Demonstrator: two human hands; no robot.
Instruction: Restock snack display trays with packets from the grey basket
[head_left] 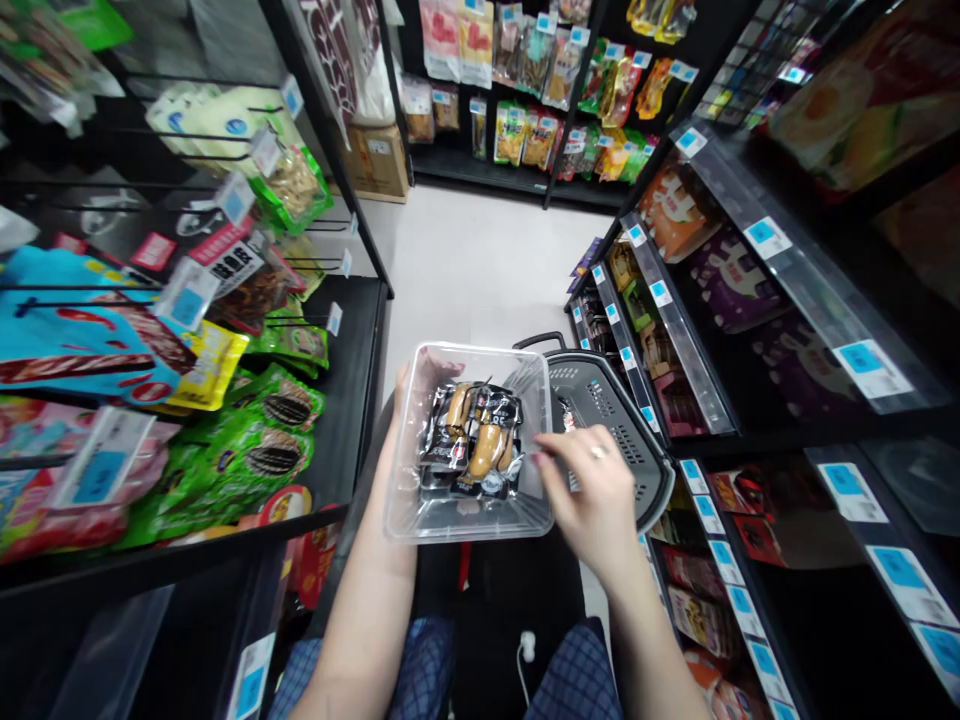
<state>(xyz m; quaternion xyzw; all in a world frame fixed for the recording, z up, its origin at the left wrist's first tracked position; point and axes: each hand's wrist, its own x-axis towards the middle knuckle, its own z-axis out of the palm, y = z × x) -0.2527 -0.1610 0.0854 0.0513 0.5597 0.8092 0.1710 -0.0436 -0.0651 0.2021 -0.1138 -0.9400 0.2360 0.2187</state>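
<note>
Between my hands is a clear plastic bin [469, 530], tilted so that I look into its open top. Several small snack packs [491, 450] in black, shiny wrappers with tan pictures lie on its bottom. My left hand [431, 368] is wrapped round the bin's left and far side, its fingers partly seen through the plastic. At the right wall, my right hand [592, 480] has bent fingers, with thumb and forefinger close together at the rim. A ring shows on one finger. Just behind this hand stands a grey shopping basket [600, 385] with a perforated wall.
Shelves with hanging snack bags [270, 430] line the left side. Tiered shelves with price tags [862, 365] rise close on the right. A back rack [480, 165] of packets and a cardboard box [375, 160] stand beyond the pale floor [472, 250].
</note>
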